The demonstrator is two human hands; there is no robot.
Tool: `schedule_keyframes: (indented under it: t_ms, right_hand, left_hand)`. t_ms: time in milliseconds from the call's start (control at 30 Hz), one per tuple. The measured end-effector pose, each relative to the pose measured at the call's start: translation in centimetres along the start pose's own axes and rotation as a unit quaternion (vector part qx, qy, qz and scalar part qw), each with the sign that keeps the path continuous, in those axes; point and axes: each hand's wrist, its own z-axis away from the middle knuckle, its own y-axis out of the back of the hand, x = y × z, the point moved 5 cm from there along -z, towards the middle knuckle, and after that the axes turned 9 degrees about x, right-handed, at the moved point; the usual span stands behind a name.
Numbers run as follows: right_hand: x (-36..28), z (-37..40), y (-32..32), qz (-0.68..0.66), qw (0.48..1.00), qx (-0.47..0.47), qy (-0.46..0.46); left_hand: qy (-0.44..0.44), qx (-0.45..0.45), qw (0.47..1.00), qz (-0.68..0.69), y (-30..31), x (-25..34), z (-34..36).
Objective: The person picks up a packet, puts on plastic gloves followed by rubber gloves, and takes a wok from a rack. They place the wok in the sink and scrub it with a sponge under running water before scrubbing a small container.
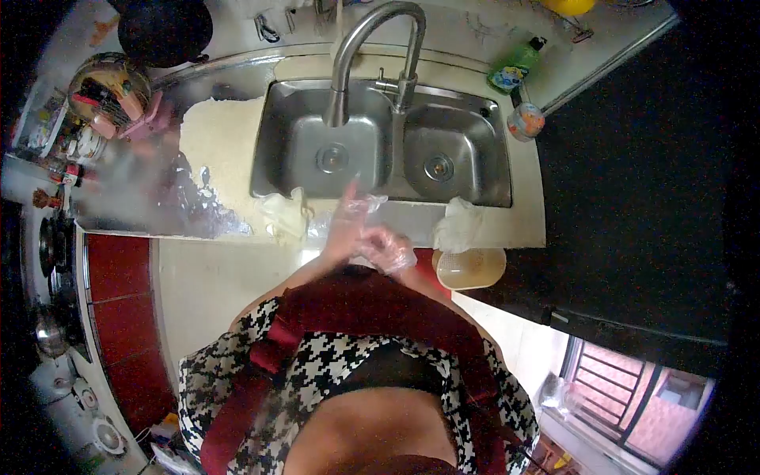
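Head view looks down on both bare forearms angling inward from the person's sides, meeting in front of the waist at the near edge of the desk (pixel 529 222). The left hand (pixel 345 231) points forward toward the double-bowl sink (pixel 398 162), wrist nearly straight, its fingers stretched out, one reaching ahead of the others; blur hides their exact spread. The right hand (pixel 388 248) sits just beside it, turned inward, with fingers bent and drawn close together. Clear plastic film (pixel 370 203), thin and wrinkled, lies about the left fingers and also covers much of the right hand; whether the right fingers pinch it, I cannot tell. A pale crumpled cloth (pixel 285 215) drapes the desk edge left of the hands, and a white cloth (pixel 462 225) lies to their right, above a beige basket (pixel 473 273).
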Motion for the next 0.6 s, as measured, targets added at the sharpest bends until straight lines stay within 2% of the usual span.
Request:
schedule_keyframes:
  t_ms: [33,100,133,200,233,300,333,367,400,433,467,533,600]
  right_hand:
    - [-0.2,0.3,0.0,0.000,1.000,0.001,-0.002]
    - [-2.4,0.3,1.2,0.006,0.995,0.093,0.046]
    - [-2.1,0.2,1.2,0.006,0.995,0.093,0.046]
    - [-1.8,0.2,1.6,0.000,0.986,0.142,0.092]
    - [-3.2,0.2,1.8,0.000,0.986,0.141,0.090]
    - [-5.6,-0.2,1.8,0.263,0.959,0.063,0.086]
    - [-5.3,-0.3,1.8,0.262,0.959,0.064,0.084]
    - [-4.6,-0.4,1.4,0.351,0.931,0.040,0.088]
    - [-4.3,-0.5,1.1,0.437,0.895,0.016,0.092]
    - [-4.2,-0.7,0.8,0.435,0.896,0.017,0.090]
    - [-3.7,-0.8,0.5,0.459,0.886,-0.004,0.068]
    - [-4.1,-0.9,0.1,0.482,0.875,-0.026,0.045]
    - [-4.4,-1.0,0.1,0.563,0.824,-0.053,0.024]
  left_hand:
    - [0.001,-0.002,1.000,0.001,0.0,0.3,0.2]
    - [0.024,0.032,0.978,0.203,0.1,0.8,0.2]
    - [0.024,0.032,0.978,0.203,-0.3,0.5,0.2]
    - [0.118,0.086,0.947,0.287,-1.1,-1.5,0.5]
    - [0.120,0.086,0.947,0.287,-0.9,-1.0,0.5]
    - [0.032,0.075,0.994,0.068,-0.5,0.4,0.4]
    - [-0.049,0.072,0.995,-0.051,-0.3,0.6,0.5]
    - [-0.049,0.070,0.995,-0.051,-0.1,0.5,0.5]
    - [-0.032,0.022,0.991,-0.125,-0.1,0.6,0.4]
    - [-0.014,-0.026,0.980,-0.198,-0.2,0.4,0.5]
    - [-0.013,-0.029,0.980,-0.198,-0.4,0.0,0.8]
    - [-0.136,0.029,0.946,-0.292,-0.4,0.6,1.3]
    - [-0.134,0.025,0.945,-0.297,-0.5,0.2,0.9]
